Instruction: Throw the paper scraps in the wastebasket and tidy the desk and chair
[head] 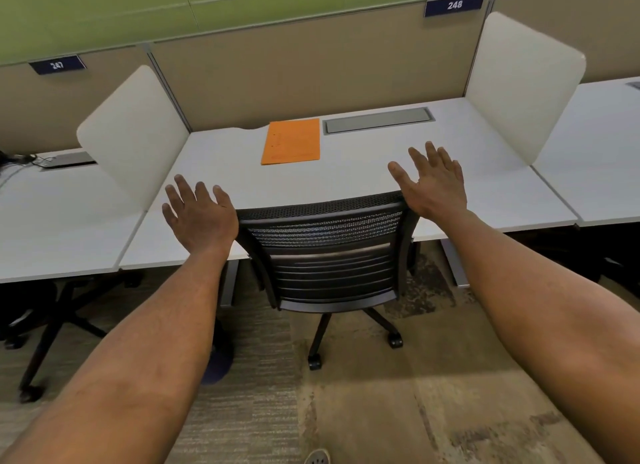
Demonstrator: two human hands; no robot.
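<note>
Clearly the job looks close to its end, judging from how things lie. At about nine o'clock from the chair sits the neighbouring desk (62, 221), with a second chair (52, 311) tucked under it and a white divider (135, 131) standing between the two places. Next comes the left hand (199, 214), spread wide with fingers apart and nothing in it; it hangs just beside the left top corner of the chair (329, 256), and whether the heel of it touches the backrest I cannot tell. The chair itself is pushed in under the desk (346, 179), its backrest close against the front edge and its wheels on the carpet at six o'clock. On the desk, at twelve o'clock from the chair, an orange folder (291, 141) lies flat and square to the edge, with a grey cable hatch (379, 120) just beside it at one o'clock. No paper scraps show anywhere on the desk or the floor, and no wastebasket is in view. The right hand (433, 183) is at two o'clock, also fully open and empty, its wrist over the right top corner of the backrest. What is left, I judge, is little: perhaps only letting go and stepping back.
</note>
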